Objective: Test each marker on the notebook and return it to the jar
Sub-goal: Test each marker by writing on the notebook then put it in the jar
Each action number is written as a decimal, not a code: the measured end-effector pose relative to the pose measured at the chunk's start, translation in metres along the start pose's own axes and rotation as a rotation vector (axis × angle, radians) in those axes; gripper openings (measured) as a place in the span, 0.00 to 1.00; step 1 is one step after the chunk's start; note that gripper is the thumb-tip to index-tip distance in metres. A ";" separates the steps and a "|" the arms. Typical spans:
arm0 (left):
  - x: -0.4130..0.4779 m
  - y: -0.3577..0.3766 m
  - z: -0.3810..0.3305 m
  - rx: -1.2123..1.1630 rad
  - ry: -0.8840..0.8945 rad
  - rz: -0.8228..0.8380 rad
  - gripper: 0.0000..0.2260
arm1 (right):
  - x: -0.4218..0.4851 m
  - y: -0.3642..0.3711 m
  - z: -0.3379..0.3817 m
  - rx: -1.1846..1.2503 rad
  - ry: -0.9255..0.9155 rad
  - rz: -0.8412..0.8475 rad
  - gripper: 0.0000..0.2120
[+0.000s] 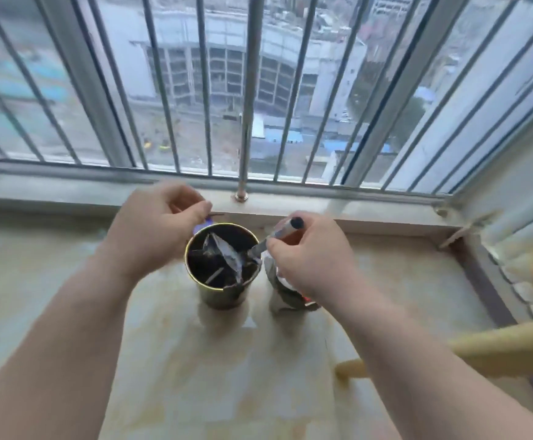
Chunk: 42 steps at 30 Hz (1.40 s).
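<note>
Forearms, two, bare. Right hand (pixel 309 262) grips marker (pixel 285 231) mid-barrel, just right of jar (pixel 223 293) on ledge (pixel 195 360). Marker likely light, rigid and smooth, best pinched mid-barrel. Left hand (pixel 160 223) pinches small purple piece (pixel 206 222), blurred, possibly a cap.

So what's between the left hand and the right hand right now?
Only the jar, its open mouth below and between the left hand and the right hand, which grips a marker. Head view shows it.
</note>
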<state>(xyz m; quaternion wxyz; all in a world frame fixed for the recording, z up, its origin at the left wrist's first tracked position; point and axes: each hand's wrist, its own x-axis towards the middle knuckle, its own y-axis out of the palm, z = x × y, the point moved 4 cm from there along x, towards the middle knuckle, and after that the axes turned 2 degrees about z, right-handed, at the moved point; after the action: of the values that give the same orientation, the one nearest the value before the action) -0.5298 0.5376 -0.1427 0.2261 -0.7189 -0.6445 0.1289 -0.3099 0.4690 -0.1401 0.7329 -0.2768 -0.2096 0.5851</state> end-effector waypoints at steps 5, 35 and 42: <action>0.003 -0.009 0.037 -0.001 -0.093 -0.031 0.06 | 0.040 0.058 0.022 -0.023 -0.013 0.143 0.05; -0.019 0.111 -0.095 -0.093 0.119 0.168 0.06 | -0.035 -0.083 -0.029 -0.157 0.109 -0.016 0.05; -0.098 0.226 -0.243 -0.136 0.388 0.480 0.06 | -0.142 -0.240 -0.061 -0.275 0.234 -0.291 0.04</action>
<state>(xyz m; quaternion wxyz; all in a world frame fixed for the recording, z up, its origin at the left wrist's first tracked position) -0.2313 0.3876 -0.0543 0.2593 -0.8751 -0.4086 -0.0046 -0.1260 0.2816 -0.0283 0.7842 -0.4069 -0.2389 0.4031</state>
